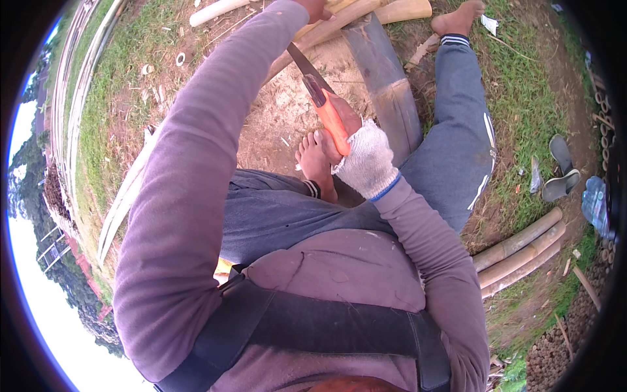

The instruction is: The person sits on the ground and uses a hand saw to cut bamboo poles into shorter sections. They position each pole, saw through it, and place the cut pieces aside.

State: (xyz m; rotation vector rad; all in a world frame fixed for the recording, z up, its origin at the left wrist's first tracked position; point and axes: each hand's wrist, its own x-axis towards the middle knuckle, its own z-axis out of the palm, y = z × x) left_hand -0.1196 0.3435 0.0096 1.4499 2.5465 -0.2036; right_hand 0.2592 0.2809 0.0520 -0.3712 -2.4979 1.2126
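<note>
My right hand [369,159], in a whitish knit glove with a blue cuff, is closed around the orange handle of a hand saw [334,124]. The saw's dark blade points up and away, its far end at a tan bamboo pole [343,21]. Stretched out to the top edge of the view, my bare left hand [316,9] is beside the bamboo poles; most of its fingers are cut off by the frame. A dark, thick bamboo piece [386,81] lies under the poles. My bare foot [315,157] is just left of the saw handle.
Sawdust [268,124] covers the ground under the poles. Long pale bamboo strips [127,196] lie at left. Cut bamboo lengths [519,248] lie at right, with grey sandals [560,170] and a blue plastic item [595,206] beyond. A pale ring [180,59] lies on the grass.
</note>
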